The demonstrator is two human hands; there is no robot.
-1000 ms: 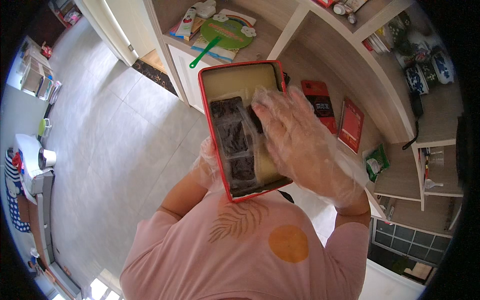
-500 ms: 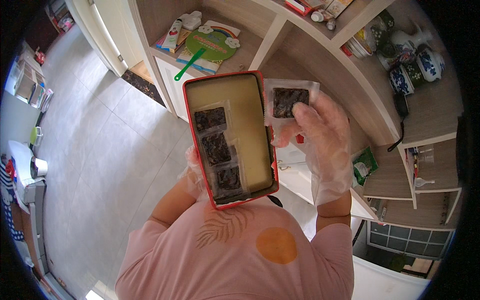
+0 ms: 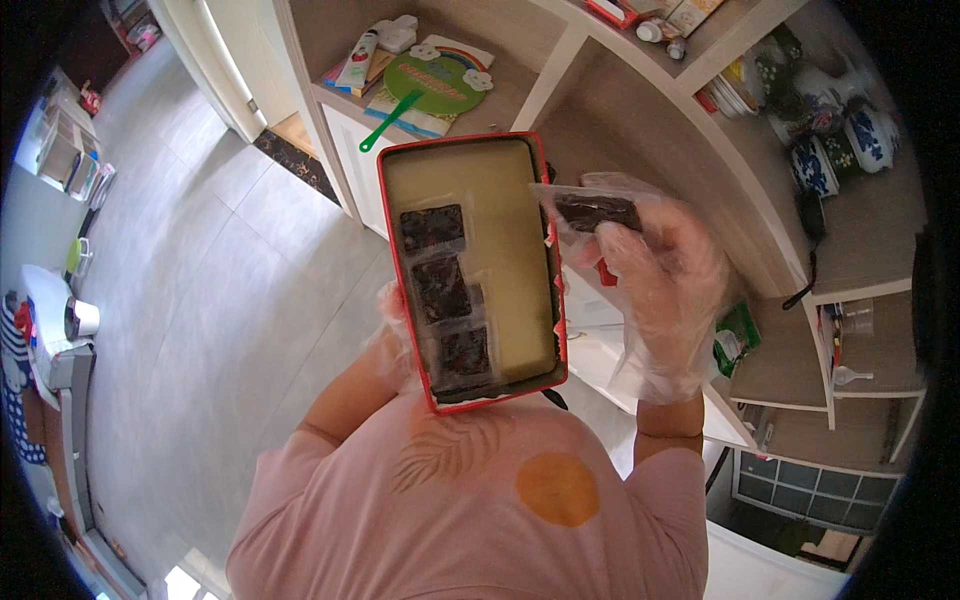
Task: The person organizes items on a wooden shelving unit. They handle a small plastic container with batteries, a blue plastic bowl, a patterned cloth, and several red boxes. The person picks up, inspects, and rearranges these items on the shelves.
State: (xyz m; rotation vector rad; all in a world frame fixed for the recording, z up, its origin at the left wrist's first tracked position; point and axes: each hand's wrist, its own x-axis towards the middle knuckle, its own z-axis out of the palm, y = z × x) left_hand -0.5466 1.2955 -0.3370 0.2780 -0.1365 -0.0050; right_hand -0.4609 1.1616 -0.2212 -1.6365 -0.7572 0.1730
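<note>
Clear crinkly plastic sheathes our right hand (image 3: 655, 285), which pinches 1 sealed dark square packet (image 3: 598, 212) just right of the red tin (image 3: 470, 270). Our left hand (image 3: 398, 330) grips the tin from beneath, fingers curled at its edge. 3 more packets (image 3: 443, 290) lie in a column inside, on its pale yellow floor. We judge a packet is mid-lift; next calls for steady carrying.

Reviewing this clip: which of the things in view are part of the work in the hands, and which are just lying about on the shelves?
In hand:
- red tin, held from below by the gloved left hand
- three dark wrapped packets in the tin
- one wrapped packet held by the gloved right hand

Lying about:
- green round fan
- tube
- blue-and-white jars
- green packet
</note>
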